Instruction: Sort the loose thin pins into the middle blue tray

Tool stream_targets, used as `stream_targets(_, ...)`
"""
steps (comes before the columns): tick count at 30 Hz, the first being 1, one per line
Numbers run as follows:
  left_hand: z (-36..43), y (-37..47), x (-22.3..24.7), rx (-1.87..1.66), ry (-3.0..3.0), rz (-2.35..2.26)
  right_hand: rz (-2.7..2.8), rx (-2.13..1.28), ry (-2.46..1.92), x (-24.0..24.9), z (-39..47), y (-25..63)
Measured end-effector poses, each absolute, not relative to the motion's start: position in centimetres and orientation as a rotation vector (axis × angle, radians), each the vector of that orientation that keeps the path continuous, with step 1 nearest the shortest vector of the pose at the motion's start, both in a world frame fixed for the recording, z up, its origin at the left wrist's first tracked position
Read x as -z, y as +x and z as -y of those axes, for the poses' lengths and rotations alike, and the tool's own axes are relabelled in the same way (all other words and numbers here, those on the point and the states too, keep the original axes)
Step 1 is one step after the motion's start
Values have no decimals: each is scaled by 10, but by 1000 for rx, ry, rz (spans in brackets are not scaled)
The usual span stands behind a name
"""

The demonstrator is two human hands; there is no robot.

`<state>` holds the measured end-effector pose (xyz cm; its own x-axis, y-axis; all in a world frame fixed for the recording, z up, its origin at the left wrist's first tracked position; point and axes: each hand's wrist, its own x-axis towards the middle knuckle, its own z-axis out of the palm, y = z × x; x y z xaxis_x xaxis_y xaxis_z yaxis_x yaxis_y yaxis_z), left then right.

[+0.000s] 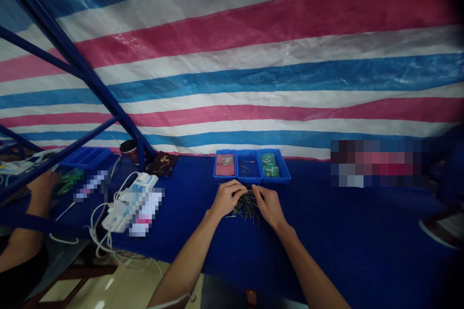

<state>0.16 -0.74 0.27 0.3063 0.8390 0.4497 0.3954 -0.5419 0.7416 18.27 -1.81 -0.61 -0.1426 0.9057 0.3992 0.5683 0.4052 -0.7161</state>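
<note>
A loose pile of thin, long metal pins (248, 206), nails or screws by their look, lies on the blue tabletop. My left hand (228, 198) is at the pile's left side, fingers bent and pressed together, tips on the pins. From the right, my right hand (270, 203) reaches to the same pile with thumb and fingers drawn close. What is between the fingertips of either hand is too small to make out. Just behind the pile stands a blue three-part tray (237, 166). Its left part holds a pink piece (224, 165), its middle a few metal pins, its right green pieces (268, 165).
On the left are a white power strip (132, 200) with tangled cables, a dark packet (164, 163) and a dark cup (129, 149). A blue metal frame (87, 75) crosses there; beyond it a co-worker's arm (39, 198) rests near another blue tray (85, 157). Striped sheeting (275, 77) hangs behind.
</note>
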Motion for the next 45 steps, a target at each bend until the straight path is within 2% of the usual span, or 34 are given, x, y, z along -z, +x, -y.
stream_targets(6,5,-3,-3,-1301,1990,-1189,1727,-502,-1218,-2,20,192)
stream_targets(14,2,-7,-2,-1382,1929,-1281,1523,-226,-1275,-24,-7,187)
stream_targets(19,2,-7,-2,-1408,1889,-1298,1731,-204,-1415,-28,-22,192)
stream_targets(22,2,-7,-1,-1399,1884,-1298,1668,-264,-1360,-23,-1,205)
stream_targets(29,3,-6,-1,-1356,1907,-1277,1980,-533,-1289,7,40,228)
stream_targets(45,2,-6,2,-1353,1891,-1270,2040,-451,-1359,22,40,218)
